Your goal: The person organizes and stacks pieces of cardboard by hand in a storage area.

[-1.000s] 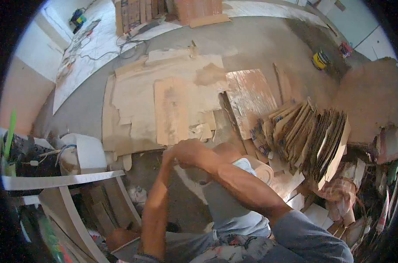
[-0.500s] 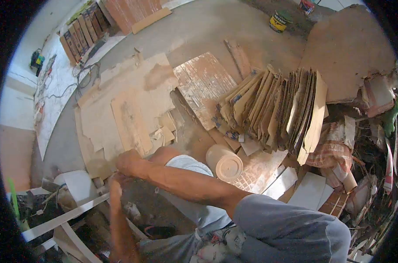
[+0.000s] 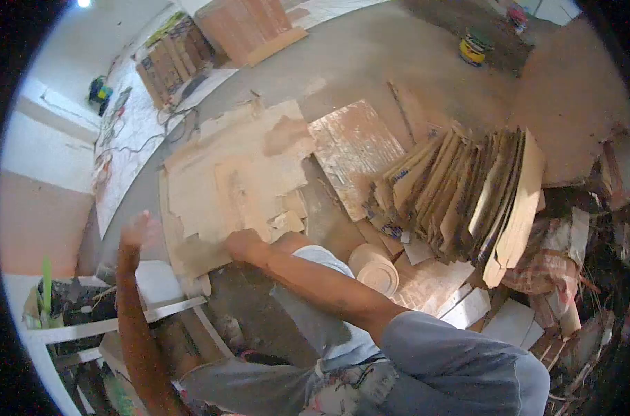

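My left hand (image 3: 140, 230) is raised at the left, blurred by motion, with its fingers stretched out and nothing seen in them. Below it are a white panel (image 3: 158, 283) and a pale slatted frame (image 3: 124, 322). My right hand (image 3: 246, 246) is curled closed beside my bent knee, at the near edge of the flattened cardboard (image 3: 225, 149). Its fingertips face away, so whatever they may grip is hidden. A narrower cardboard strip (image 3: 240, 191) lies on top of the larger sheets, just beyond that hand.
A fanned stack of cardboard (image 3: 460, 194) stands to the right, behind a beige round container (image 3: 374, 269). A paint-stained board (image 3: 353, 149) lies mid-floor. Scrap and a torn sack (image 3: 540, 249) crowd the right edge. Farther off is a yellow-and-black bucket (image 3: 472, 50).
My left hand has come away from my right hand and swung up and left, its fingers opening out. My right hand stays near my knee. The whole view has shifted.
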A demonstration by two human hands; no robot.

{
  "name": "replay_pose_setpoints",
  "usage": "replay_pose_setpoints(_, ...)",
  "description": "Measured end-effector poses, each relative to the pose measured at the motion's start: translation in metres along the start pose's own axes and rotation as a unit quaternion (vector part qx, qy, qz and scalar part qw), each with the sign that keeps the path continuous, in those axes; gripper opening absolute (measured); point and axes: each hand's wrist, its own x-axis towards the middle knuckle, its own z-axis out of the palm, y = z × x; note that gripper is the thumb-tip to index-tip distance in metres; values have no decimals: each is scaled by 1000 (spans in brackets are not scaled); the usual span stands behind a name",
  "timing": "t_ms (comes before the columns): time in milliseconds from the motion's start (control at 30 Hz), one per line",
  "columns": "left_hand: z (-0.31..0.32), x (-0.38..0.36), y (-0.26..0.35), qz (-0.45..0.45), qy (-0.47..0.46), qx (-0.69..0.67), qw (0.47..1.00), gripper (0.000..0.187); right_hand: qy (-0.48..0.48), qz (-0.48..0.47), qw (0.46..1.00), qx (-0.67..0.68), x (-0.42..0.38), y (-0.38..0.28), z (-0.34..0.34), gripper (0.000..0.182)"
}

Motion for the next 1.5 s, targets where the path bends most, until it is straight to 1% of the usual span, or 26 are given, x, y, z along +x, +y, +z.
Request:
replay_pose_setpoints(33, -4, 1, 13, -12, 21, 16, 1000, 50, 5, 5, 1000, 17, 3, 4, 6, 23)
replay_pose_setpoints(133, -15, 5, 36, 13, 14, 59, 998, 50, 4, 3, 1000, 24, 6, 5, 6, 23)
replay_pose_setpoints(233, -1, -12, 64, 25, 12, 43, 999, 50, -7, -1, 1000, 17, -2, 3, -5, 23)
replay_pose_setpoints(367, 12, -7, 70, 30, -15, 73, 997, 48, -16, -10, 999, 28, 13, 7, 5, 21)
replay_pose_setpoints(433, 15, -9, 73, 39, -20, 91, 995, 48, 11, -10, 999, 42, 18, 11, 15, 20)
replay_pose_setpoints(467, 21, -13, 77, 48, -13, 75, 996, 48, 23, -10, 998, 49, 19, 12, 18, 20)
replay_pose_setpoints(500, 27, -19, 79, 56, -7, 58, 997, 48, 9, 0, 999, 39, 16, 11, 13, 19)
replay_pose_setpoints(533, 30, -22, 78, 62, 0, 42, 997, 49, -5, 9, 999, 30, 14, 11, 8, 19)
replay_pose_setpoints(633, 40, -4, 58, 75, -35, -16, 996, 49, -16, 13, 1000, 15, 21, 11, 7, 19)
replay_pose_setpoints(700, 59, 0, 51, 77, -19, 6, 997, 48, -9, 18, 1000, 21, 25, 17, 7, 17)
replay_pose_setpoints(767, 83, 12, 41, 72, -26, 11, 997, 47, 6, 37, 998, 42, 25, 28, 5, 15)
replay_pose_setpoints(867, 119, 42, 35, 58, -55, -9, 997, 46, -31, 68, 996, 52, -1, 37, -36, 23)
replay_pose_setpoints(933, 133, 54, 53, 74, -59, -28, 995, 44, 118, 97, 985, 81, -14, 50, -44, 28)
replay_pose_setpoints(967, 142, 54, 70, 98, -66, -27, 993, 43, 195, 110, 970, 96, -23, 56, -50, 30)
replay_pose_setpoints(1033, 178, 42, 105, 144, -89, -26, 985, 42, 308, 115, 939, 100, -76, 56, -86, 36)
replay_pose_setpoints(1100, 218, 51, 127, 168, -153, -13, 974, 41, 485, 92, 867, 74, -157, 53, -123, 36)
replay_pose_setpoints(1133, 238, 53, 138, 179, -181, -8, 967, 41, 509, 84, 854, 69, -205, 55, -140, 33)
replay_pose_setpoints(1167, 261, 45, 152, 204, -221, -21, 954, 41, 553, 126, 824, 3, -245, 50, -164, 30)
replay_pose_setpoints(1233, 314, 17, 177, 243, -302, -43, 921, 41, 580, 286, 762, -4, -320, 39, -191, 23)
replay_pose_setpoints(1267, 340, 2, 189, 259, -342, -53, 902, 41, 619, 297, 726, -27, -355, 45, -194, 22)
replay_pose_setpoints(1300, 366, -9, 195, 279, -374, -54, 883, 42, 651, 265, 702, -115, -389, 59, -196, 19)
replay_pose_setpoints(1333, 391, -21, 200, 299, -405, -57, 862, 42, 654, 305, 678, -140, -420, 67, -194, 18)
replay_pose_setpoints(1367, 410, -38, 206, 300, -426, -41, 852, 45, 648, 367, 649, -153, -450, 73, -189, 20)
replay_pose_setpoints(1400, 425, -54, 209, 300, -446, -26, 843, 47, 638, 407, 630, -172, -481, 84, -178, 22)
replay_pose_setpoints(1433, 440, -65, 207, 300, -461, -22, 835, 48, 605, 448, 622, -216, -511, 92, -167, 28)
replay_pose_setpoints(1500, 462, -83, 198, 287, -486, -13, 825, 50, 596, 528, 573, -192, -541, 91, -151, 40)
